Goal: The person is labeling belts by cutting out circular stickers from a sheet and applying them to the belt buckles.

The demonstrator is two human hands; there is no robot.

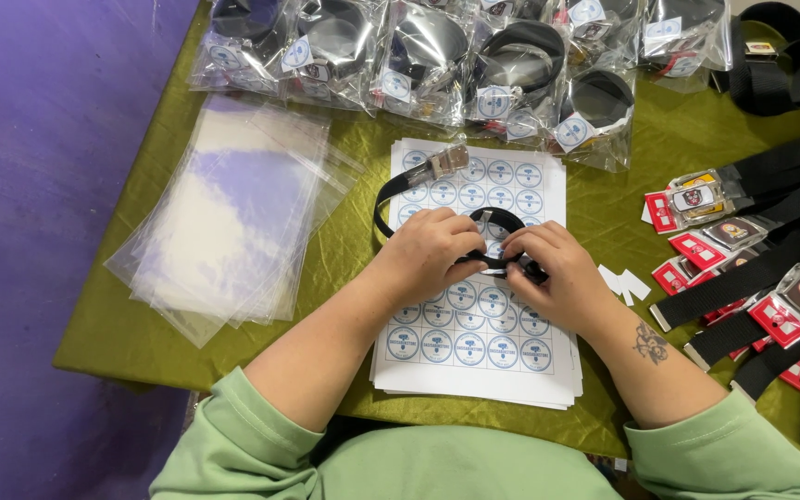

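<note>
belt (488, 227) coiled over sticker sheet (474, 352), mid tabletop (363, 157) | left hand (428, 252) curled on coil's 9 o'clock side | right hand (553, 268) pinching 3 o'clock side | loose tail and buckle (446, 159) trailing toward 11 o'clock, nearer left hand

A stack of sticker sheets (474, 356) with round blue-and-white labels lay at the near centre. Empty clear bags (233, 218) lay piled to the left. Filled clear bags (437, 65) lined the far edge. Red-and-white tags (775, 319) sat to the right.
</note>
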